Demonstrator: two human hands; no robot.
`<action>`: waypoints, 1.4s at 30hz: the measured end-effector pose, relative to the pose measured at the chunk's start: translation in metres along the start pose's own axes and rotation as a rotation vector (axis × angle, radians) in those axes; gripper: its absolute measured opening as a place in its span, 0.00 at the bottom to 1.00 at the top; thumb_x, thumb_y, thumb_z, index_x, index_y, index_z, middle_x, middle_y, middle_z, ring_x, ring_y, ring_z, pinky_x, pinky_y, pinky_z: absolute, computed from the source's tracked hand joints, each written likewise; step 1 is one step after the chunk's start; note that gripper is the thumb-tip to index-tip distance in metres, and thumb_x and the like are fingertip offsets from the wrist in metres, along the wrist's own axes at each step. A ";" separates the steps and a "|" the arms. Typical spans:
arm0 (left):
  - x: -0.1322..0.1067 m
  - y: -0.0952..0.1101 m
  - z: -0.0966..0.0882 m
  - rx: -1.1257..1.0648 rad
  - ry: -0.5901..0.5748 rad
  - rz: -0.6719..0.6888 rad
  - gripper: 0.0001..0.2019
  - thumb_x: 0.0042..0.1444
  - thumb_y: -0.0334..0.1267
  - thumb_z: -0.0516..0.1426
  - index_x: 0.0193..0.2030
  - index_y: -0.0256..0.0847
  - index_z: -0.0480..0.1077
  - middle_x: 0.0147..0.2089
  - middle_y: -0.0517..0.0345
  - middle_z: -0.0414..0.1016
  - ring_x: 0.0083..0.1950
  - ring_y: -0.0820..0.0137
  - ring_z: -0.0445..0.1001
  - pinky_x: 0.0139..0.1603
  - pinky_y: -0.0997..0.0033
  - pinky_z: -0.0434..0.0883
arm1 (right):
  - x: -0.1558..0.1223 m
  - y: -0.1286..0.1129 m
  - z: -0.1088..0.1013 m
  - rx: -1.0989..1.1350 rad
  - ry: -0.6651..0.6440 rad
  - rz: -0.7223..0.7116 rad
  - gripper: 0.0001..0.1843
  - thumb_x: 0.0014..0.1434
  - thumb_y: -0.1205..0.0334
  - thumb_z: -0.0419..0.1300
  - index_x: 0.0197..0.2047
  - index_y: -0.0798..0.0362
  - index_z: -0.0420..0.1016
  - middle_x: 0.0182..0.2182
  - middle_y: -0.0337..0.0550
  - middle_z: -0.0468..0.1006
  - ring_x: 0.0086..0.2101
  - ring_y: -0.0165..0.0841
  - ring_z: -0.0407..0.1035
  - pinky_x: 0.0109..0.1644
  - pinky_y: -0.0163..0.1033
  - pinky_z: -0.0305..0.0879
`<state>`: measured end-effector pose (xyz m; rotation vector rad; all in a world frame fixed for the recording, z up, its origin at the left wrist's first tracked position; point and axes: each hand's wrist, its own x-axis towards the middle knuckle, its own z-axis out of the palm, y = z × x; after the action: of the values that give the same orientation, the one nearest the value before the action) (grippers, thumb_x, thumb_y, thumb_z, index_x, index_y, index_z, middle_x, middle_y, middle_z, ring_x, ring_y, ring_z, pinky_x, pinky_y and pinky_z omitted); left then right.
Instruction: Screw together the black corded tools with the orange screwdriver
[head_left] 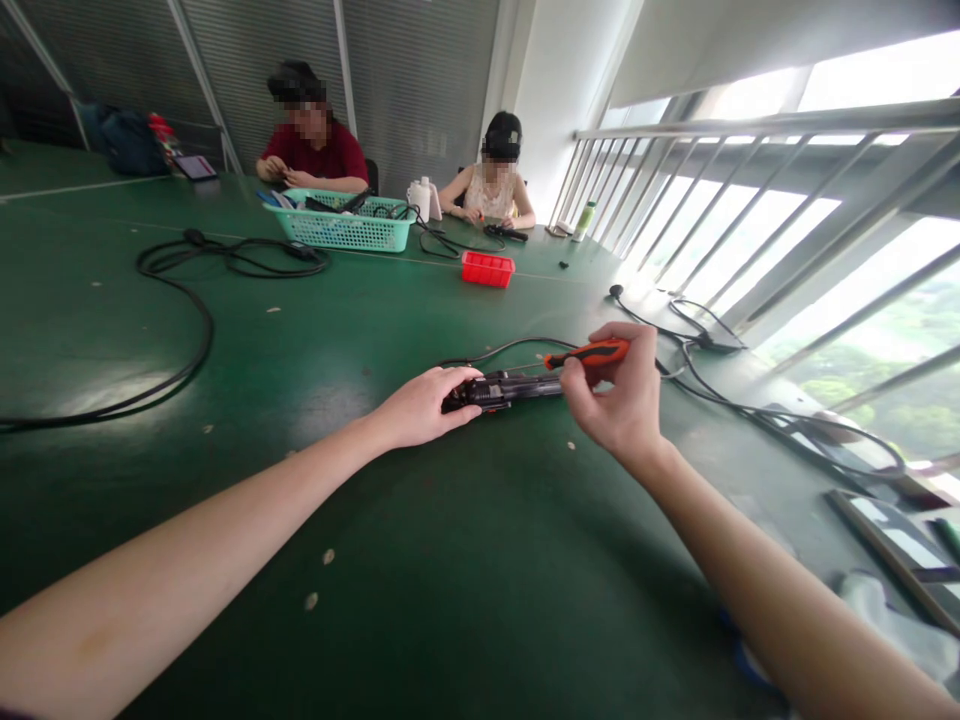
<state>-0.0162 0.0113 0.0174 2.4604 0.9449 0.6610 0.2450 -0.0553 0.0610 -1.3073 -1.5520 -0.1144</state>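
Note:
My left hand (427,405) is closed around the left end of a long black corded device (495,391), which lies on the green table. It resembles a hair straightener, but its exact kind is unclear. In my right hand (619,395) is a screwdriver with an orange and black handle (600,353). The screwdriver's thin shaft points left along the top of the device; where its tip touches I cannot tell. My right fingers hide part of the device's right end. A black cord (517,343) curves behind it.
Beyond my hands are a red tray (487,269) and a turquoise basket (352,232) holding dark items. Black cables lie at left (202,310) and right (697,370). Two people (322,155) sit across the table (300,330). A metal railing (697,190) runs along the windows.

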 end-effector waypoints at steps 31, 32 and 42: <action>0.001 0.002 0.000 0.072 0.007 0.008 0.24 0.67 0.48 0.59 0.68 0.47 0.66 0.63 0.50 0.74 0.58 0.57 0.76 0.60 0.57 0.72 | -0.009 -0.004 0.002 -0.282 0.013 -0.448 0.15 0.65 0.52 0.64 0.49 0.50 0.67 0.24 0.32 0.75 0.20 0.29 0.70 0.25 0.33 0.63; 0.001 0.002 0.000 0.075 0.006 0.010 0.24 0.67 0.48 0.59 0.67 0.47 0.66 0.63 0.50 0.74 0.58 0.57 0.76 0.60 0.57 0.72 | -0.010 -0.004 0.002 -0.263 0.041 -0.502 0.15 0.65 0.52 0.64 0.48 0.49 0.67 0.24 0.32 0.76 0.20 0.29 0.71 0.25 0.33 0.64; 0.002 -0.004 0.004 0.051 0.021 0.034 0.25 0.65 0.48 0.60 0.67 0.47 0.66 0.66 0.50 0.73 0.61 0.56 0.75 0.62 0.55 0.71 | -0.021 -0.016 0.012 -0.101 -0.115 -0.619 0.18 0.68 0.57 0.63 0.56 0.50 0.62 0.36 0.42 0.83 0.27 0.32 0.78 0.28 0.34 0.71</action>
<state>-0.0143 0.0145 0.0127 2.5240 0.9410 0.6839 0.2222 -0.0676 0.0481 -0.8783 -2.0293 -0.5178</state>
